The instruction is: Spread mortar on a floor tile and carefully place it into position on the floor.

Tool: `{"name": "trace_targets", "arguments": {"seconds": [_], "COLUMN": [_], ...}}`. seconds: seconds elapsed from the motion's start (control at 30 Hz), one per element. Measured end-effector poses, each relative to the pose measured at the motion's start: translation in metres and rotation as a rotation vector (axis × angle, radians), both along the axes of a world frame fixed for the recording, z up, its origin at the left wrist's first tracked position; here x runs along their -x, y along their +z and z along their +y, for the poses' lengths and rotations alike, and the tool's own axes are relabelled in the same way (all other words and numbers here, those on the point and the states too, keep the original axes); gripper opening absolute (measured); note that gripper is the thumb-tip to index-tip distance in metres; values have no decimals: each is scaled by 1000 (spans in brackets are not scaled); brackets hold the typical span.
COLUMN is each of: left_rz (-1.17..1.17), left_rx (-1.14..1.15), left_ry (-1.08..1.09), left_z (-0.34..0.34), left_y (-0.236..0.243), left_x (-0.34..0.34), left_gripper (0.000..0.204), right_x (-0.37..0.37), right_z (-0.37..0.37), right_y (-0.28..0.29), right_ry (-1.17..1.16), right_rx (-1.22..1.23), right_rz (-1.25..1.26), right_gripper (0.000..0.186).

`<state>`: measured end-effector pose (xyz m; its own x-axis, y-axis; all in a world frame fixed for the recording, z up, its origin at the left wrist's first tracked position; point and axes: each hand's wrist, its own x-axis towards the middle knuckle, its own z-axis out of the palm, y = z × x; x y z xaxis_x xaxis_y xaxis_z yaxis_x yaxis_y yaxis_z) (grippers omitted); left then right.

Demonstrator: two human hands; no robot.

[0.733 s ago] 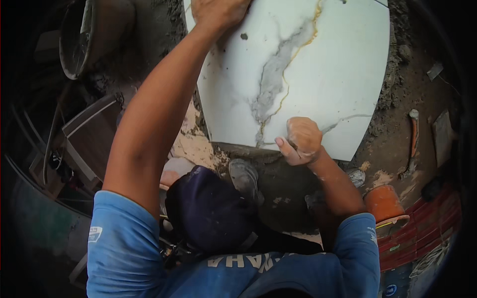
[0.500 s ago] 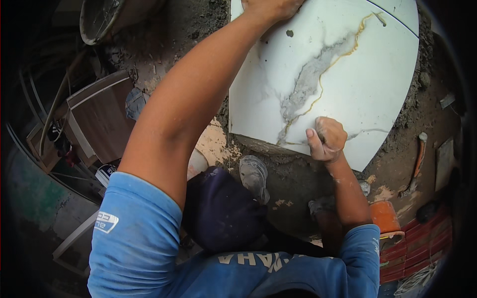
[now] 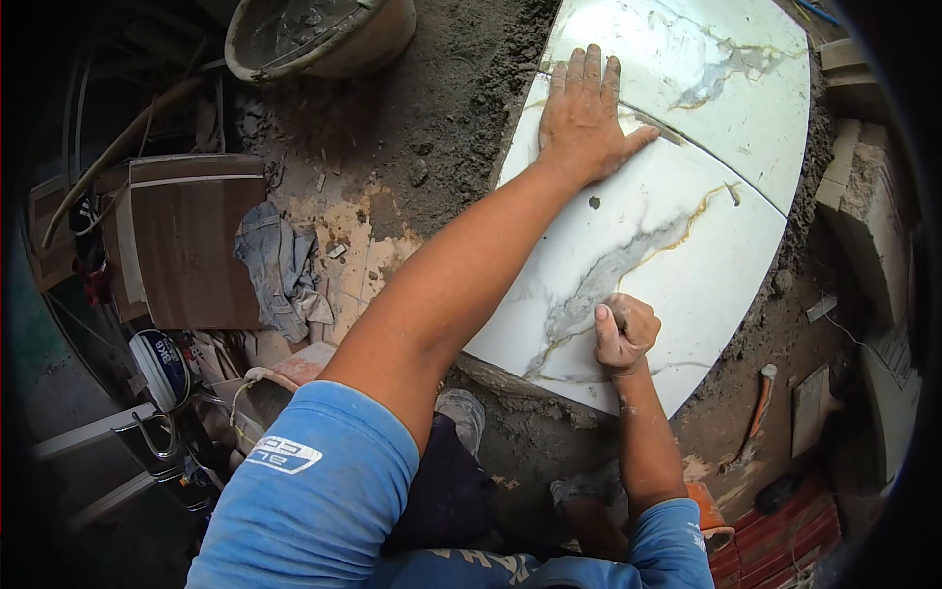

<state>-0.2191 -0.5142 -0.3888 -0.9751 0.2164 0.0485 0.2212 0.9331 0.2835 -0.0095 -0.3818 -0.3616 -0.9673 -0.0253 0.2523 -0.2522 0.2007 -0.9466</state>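
A white floor tile [image 3: 677, 265] with grey and gold veining lies in front of me on wet mortar. Beyond it, a second white veined tile [image 3: 648, 49] sits edge to edge along a dark, thin joint. My left hand [image 3: 586, 128] is spread flat at the far left of the near tile, its fingertips reaching over the joint line. Closer to me, my right hand [image 3: 626, 334] is closed in a fist, thumb up, against the tile's near part; nothing shows in it.
Rough grey mortar [image 3: 461, 118] borders the tiles. A bucket of wet mix [image 3: 383, 44] stands at the far left. Brown boards [image 3: 196, 245] and a crumpled cloth [image 3: 280, 270] lie at left. At right are an orange-handled tool [image 3: 761, 402], stacked blocks [image 3: 863, 196] and red slats [image 3: 785, 530].
The view has shifted, so the tiles sit lower and more of the far tile shows. My left hand, cut off before, is now fully visible. My right hand stays fisted at the near tile.
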Motion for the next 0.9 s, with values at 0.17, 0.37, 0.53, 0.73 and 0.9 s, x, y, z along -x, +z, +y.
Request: {"name": "trace_targets", "arguments": {"seconds": [0.17,0.37,0.53,0.73,0.9], "left_rz": [3,-56,-104,-124,-144], "left_rx": [31,65,60,25,27], "left_ry": [6,-270,-276,-288,-278], "left_z": [-11,-25,-45,-36,-40], "left_y": [11,25,33,34,39], "left_x": [11,-2,-9,-14,-11], "left_gripper": [104,107,114,116,116], "right_x": [-6,-27,-31,-35,-40], "right_z": [-28,-41,-84,-93,-113], "right_y": [96,134,107,29,17], "right_ry": [277,364,284,367,371], "right_rx": [154,473,356,132,33], "right_rz": [202,222,185,161,182], "right_gripper": [43,43,38,43,36]}}
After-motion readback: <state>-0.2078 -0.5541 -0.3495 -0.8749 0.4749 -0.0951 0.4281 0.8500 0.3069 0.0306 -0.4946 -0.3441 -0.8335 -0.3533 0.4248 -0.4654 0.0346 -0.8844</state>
